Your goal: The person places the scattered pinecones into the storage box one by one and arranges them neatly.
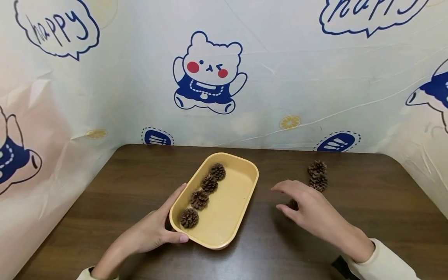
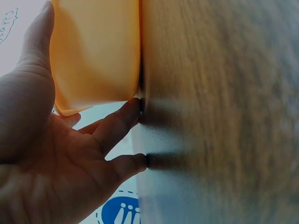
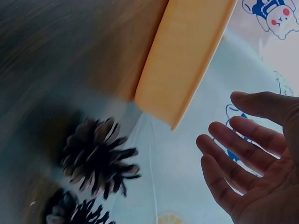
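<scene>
A yellow rectangular tray (image 1: 229,202) rests at a slant on the table, with several brown pine cones (image 1: 200,199) in a row along its left side. My left hand (image 1: 154,229) spreads straight fingers and thumb around its near left corner; in the left wrist view, fingertips (image 2: 140,162) meet the tabletop beside the tray wall (image 2: 98,51). Right of the tray, my right hand (image 1: 315,210) hovers with thumb and fingers apart, holding nothing. Partly hidden under it is a pine cone (image 1: 293,204), seen larger as a pine cone (image 3: 100,156) in the right wrist view.
Two more pine cones (image 1: 317,175) lie close together behind the right hand. The dark wooden table (image 1: 115,186) ends at a cartoon-printed sheet (image 1: 280,70) hung at the back and sides. A black object (image 1: 343,267) shows by the right sleeve.
</scene>
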Available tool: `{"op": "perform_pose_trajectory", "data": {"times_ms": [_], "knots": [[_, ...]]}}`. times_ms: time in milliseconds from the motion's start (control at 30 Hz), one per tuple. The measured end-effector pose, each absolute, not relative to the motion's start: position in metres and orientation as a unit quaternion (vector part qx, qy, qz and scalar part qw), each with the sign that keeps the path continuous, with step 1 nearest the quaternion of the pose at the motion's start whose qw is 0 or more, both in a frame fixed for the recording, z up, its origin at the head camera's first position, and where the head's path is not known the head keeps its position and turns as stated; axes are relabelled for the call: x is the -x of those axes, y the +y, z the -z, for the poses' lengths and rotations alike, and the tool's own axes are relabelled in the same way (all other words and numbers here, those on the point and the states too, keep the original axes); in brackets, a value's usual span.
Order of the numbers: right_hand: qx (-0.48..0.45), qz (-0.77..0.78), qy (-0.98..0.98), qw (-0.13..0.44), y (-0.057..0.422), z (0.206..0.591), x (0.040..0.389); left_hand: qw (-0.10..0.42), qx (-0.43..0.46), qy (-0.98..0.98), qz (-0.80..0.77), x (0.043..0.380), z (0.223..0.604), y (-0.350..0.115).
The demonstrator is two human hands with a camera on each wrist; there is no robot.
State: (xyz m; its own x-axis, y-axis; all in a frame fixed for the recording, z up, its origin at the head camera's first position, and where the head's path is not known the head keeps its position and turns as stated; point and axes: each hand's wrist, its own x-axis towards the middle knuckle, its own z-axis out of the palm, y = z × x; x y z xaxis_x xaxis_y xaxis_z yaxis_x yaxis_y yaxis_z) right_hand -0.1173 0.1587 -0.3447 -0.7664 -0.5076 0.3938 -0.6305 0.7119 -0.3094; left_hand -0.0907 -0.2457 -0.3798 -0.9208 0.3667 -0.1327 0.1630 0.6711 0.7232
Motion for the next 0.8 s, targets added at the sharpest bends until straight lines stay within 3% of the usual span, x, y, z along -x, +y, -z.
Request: {"op": "perform_pose_trajectory", "data": {"times_ms": [800], "knots": [[-0.28, -0.203, -0.935, 0.082, 0.197, 0.367, 0.125, 0.138, -0.145, 0.903, -0.38, 0.092, 0.382, -0.246]]}}
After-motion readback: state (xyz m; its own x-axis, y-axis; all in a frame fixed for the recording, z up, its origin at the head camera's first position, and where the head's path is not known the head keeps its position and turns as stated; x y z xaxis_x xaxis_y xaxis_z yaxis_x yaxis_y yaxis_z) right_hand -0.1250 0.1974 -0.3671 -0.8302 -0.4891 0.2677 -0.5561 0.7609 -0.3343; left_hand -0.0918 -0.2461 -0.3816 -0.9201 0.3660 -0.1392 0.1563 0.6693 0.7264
